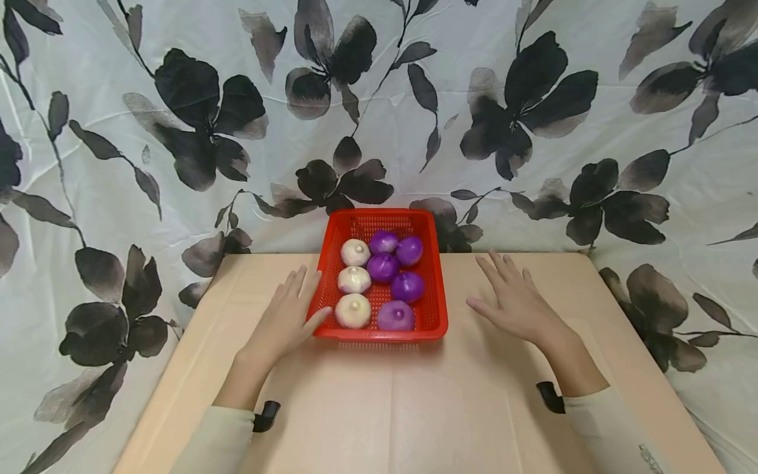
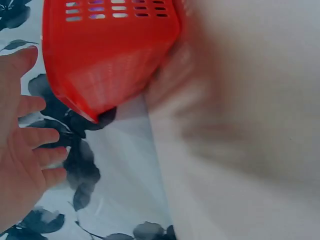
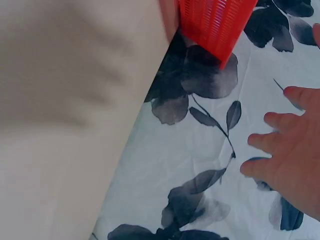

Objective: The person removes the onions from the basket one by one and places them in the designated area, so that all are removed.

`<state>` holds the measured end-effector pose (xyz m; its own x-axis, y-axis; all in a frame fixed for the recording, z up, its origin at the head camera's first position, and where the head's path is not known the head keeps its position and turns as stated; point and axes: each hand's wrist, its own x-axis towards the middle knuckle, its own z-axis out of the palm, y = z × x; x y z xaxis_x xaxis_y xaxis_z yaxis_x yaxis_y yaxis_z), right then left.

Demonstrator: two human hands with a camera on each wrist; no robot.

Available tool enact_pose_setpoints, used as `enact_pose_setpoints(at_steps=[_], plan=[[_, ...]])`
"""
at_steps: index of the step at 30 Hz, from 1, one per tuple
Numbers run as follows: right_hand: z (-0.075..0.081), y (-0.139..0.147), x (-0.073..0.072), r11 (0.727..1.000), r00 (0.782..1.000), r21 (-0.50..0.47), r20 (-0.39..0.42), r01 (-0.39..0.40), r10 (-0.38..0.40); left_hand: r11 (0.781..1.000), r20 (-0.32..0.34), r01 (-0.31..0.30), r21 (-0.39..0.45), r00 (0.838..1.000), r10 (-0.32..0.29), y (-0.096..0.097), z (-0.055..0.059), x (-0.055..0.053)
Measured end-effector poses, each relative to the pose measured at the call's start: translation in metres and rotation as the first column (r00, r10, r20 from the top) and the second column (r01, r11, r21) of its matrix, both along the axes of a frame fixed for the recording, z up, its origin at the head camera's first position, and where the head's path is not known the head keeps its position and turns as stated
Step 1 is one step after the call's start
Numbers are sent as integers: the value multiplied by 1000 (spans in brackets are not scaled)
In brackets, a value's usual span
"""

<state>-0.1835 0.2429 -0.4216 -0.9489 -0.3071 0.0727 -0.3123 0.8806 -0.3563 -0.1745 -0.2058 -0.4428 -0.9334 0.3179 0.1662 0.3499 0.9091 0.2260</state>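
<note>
The red basket (image 1: 379,334) sits on the worktop (image 1: 379,408) between my left hand (image 1: 287,315) and my right hand (image 1: 516,299), closer to the left. My left hand is just beside its wall, overlapping the rim in the head view (whether it touches I cannot tell), while my right hand is clearly apart from the opposite side. Both hands are wide, fingers extended. In the basket, three white onions (image 1: 353,311) line my left hand's side, and five purple onions (image 1: 382,267) crowd toward my right; a floral cloth (image 1: 408,158) hangs beyond both hands
</note>
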Motion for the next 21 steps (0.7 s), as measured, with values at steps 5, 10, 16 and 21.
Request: enact_pose_setpoints(at_steps=[5, 10, 16, 21], plan=[[1, -10, -10, 998, 998, -11, -17, -63, 63, 994, 6, 23, 111, 1000, -24, -6, -7, -11], [4, -19, -20, 992, 991, -1, -32, -129, 129, 986, 18, 21, 163, 1000, -25, -8, -9, -18], [7, -31, -34, 972, 972, -15, -19, -235, 235, 979, 55, -18, 205, 998, 6, -8, -12, -25], [8, -44, -43, 950, 951, -80, 47, -303, 307, 946, 124, -71, 315, 992, 33, -8, -16, -28]])
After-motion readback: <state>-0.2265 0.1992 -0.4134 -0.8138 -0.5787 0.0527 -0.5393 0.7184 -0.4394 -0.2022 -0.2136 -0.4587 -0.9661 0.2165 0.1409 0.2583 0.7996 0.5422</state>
